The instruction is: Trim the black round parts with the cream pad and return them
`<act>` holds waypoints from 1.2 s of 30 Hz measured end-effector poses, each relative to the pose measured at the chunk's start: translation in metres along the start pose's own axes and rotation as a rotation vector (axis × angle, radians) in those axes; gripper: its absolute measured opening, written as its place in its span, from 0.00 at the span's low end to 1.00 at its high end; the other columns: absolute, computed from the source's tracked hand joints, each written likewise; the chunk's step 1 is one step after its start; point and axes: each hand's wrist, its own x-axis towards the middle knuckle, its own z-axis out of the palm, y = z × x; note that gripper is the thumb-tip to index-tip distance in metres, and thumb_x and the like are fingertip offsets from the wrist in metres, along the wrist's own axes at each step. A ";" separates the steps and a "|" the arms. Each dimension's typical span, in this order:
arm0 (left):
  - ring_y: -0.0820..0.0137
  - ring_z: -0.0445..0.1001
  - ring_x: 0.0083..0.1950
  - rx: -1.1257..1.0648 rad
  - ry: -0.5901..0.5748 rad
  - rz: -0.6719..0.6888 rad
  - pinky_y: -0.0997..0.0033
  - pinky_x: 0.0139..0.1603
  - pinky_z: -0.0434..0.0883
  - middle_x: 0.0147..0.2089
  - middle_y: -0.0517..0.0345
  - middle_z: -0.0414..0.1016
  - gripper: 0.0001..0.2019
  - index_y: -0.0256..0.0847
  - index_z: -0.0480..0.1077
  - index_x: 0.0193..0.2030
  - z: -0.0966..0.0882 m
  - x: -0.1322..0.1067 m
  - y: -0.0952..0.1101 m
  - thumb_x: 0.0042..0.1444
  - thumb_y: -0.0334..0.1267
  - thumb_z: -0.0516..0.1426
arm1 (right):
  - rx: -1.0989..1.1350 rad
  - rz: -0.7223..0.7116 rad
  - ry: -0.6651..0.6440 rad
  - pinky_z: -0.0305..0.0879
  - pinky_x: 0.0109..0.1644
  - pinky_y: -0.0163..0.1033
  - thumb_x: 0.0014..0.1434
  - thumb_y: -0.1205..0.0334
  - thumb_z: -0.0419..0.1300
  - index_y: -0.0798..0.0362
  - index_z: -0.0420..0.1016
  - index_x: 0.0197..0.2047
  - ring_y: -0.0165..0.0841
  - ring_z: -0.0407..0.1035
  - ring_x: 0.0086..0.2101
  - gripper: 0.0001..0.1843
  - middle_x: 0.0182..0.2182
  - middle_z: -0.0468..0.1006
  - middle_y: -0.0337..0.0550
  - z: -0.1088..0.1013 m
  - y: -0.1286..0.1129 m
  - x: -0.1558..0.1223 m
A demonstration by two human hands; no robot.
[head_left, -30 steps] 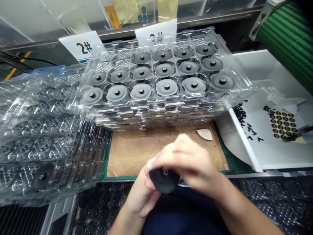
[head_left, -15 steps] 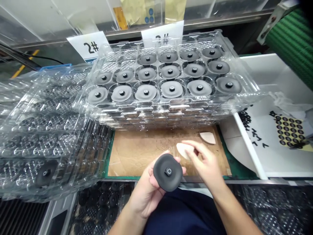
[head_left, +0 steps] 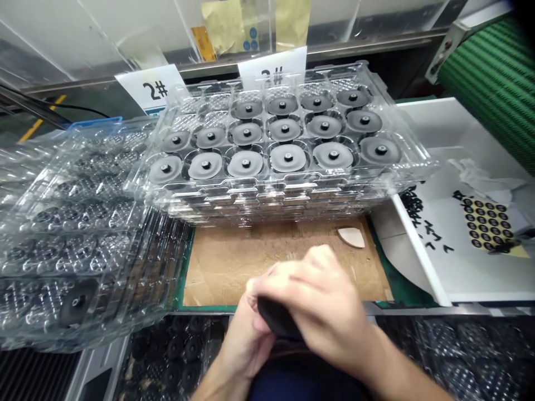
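My left hand (head_left: 246,337) is closed round a round black disc (head_left: 279,318) in front of my body. The disc is tilted, and most of it is hidden behind the other hand. Over its upper face lies my right hand (head_left: 317,295), fingers curled and slightly blurred. The white pad seen in these fingers a moment ago is out of sight behind them. A second white pad (head_left: 351,237) lies on the cardboard sheet (head_left: 234,256) beyond my hands. Behind that stands a stack of clear plastic trays (head_left: 267,192), the top one holding several similar black discs (head_left: 288,158).
More clear trays (head_left: 83,245) are stacked at the left. On the right, a white bin (head_left: 422,267) contains small black pieces (head_left: 432,231) and a sheet of round stickers (head_left: 487,224). A green ribbed roller (head_left: 493,72) is at upper right. Paper signs (head_left: 150,89) stand behind the trays.
My right hand has moved left and down from beside the disc onto it, with the white pad passing out of sight. The disc has tilted in my left hand. The view has shifted slightly.
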 end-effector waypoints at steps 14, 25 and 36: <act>0.66 0.77 0.43 -0.052 0.098 0.152 0.75 0.46 0.73 0.40 0.59 0.81 0.32 0.47 0.76 0.45 0.003 0.001 -0.003 0.27 0.44 0.72 | -0.101 0.038 0.187 0.55 0.37 0.41 0.62 0.72 0.53 0.56 0.73 0.47 0.32 0.67 0.30 0.13 0.37 0.80 0.43 0.016 -0.009 -0.002; 0.63 0.75 0.53 -0.271 -0.171 0.218 0.71 0.54 0.71 0.53 0.61 0.77 0.26 0.52 0.71 0.52 -0.005 -0.002 0.005 0.43 0.47 0.65 | 0.029 0.599 0.180 0.69 0.39 0.42 0.58 0.58 0.56 0.51 0.78 0.38 0.37 0.72 0.37 0.10 0.37 0.77 0.46 0.059 0.098 -0.072; 0.65 0.71 0.55 0.621 -0.369 0.817 0.61 0.58 0.66 0.59 0.58 0.67 0.39 0.62 0.46 0.66 -0.020 0.012 0.001 0.52 0.39 0.61 | 0.195 0.587 0.248 0.69 0.39 0.40 0.59 0.63 0.54 0.51 0.77 0.40 0.36 0.70 0.39 0.10 0.40 0.74 0.48 0.047 0.070 -0.075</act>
